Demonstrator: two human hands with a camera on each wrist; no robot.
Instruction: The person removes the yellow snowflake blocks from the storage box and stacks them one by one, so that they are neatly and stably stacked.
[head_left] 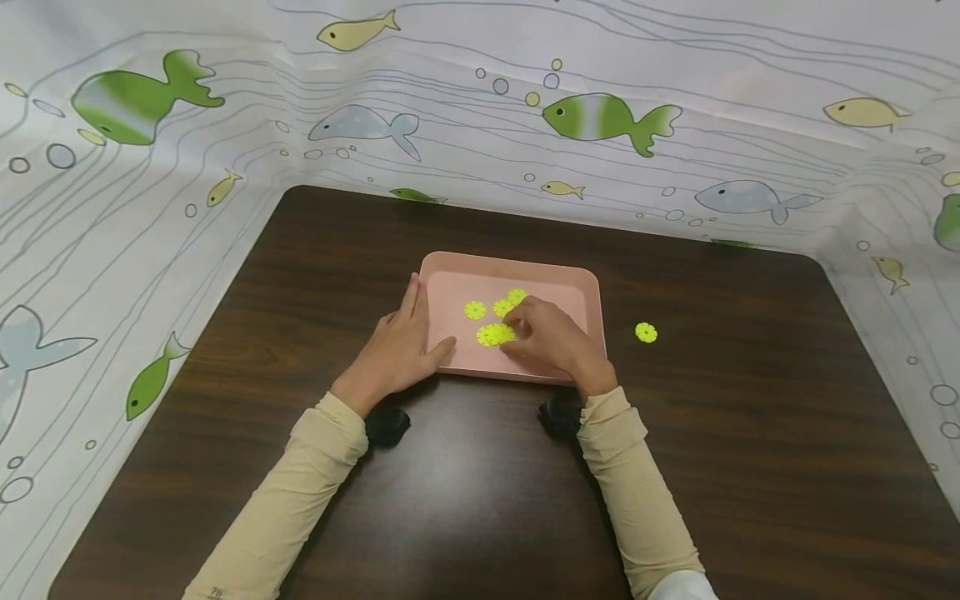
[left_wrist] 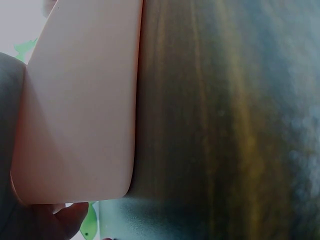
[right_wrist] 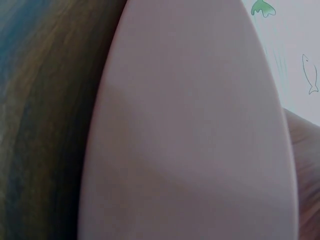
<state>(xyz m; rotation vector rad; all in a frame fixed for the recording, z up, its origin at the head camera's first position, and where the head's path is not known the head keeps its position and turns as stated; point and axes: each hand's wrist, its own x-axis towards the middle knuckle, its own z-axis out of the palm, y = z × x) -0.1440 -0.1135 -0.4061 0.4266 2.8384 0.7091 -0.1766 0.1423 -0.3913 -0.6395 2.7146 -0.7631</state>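
Note:
A shallow pink tray (head_left: 551, 283) lies on the dark table, with several notched yellow snowflake discs (head_left: 475, 310) in it. My left hand (head_left: 393, 346) rests against the tray's left side, fingers straight and thumb over the front rim. Over the tray's right half, my right hand (head_left: 551, 337) has its fingers curled, and finger and thumb pinch the edges of a yellow disc (head_left: 502, 333) at the end of an overlapping row. That hand partly covers the discs behind it. The wrist views show mostly the tray's outer wall (left_wrist: 85, 110).
One loose yellow disc (head_left: 646, 332) lies on the wooden table (head_left: 720, 400) to the right of the tray. A white curtain printed with fish (head_left: 480, 75) surrounds the table's back and sides. Black wrist devices (head_left: 387, 425) sit under both wrists.

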